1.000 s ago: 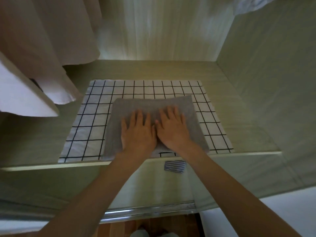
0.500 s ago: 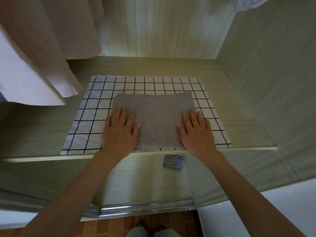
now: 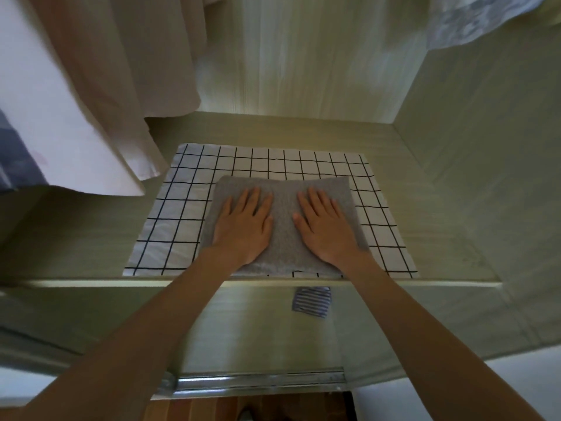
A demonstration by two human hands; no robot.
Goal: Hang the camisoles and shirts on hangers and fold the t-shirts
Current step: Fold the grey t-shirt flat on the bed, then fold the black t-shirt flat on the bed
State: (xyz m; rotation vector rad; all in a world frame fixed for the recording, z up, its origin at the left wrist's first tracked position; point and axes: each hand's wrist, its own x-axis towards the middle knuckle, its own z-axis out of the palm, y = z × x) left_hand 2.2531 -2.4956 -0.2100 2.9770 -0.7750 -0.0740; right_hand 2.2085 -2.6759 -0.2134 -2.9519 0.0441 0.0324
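Presently: both hands flat on folded grey t-shirt (image 3: 282,226).
Left hand (image 3: 243,227) and right hand (image 3: 326,229) press it, fingers spread, atop checked cloth (image 3: 182,214) on shelf (image 3: 91,238).

A pale, wood-grained shelf (image 3: 431,238) inside a wardrobe carries the things; its front edge runs straight across the view, and its back and right side meet upright panels of the same pale finish. Directly on the shelf lies a folded white cloth with a black grid pattern (image 3: 170,235), spread flat, its near edge just behind the shelf's front edge and its far edge well short of the back panel. Bare shelf shows to the left, right and behind the cloth. A folded grey t-shirt (image 3: 283,226) lies on the near middle of the checked cloth, not on the shelf itself.
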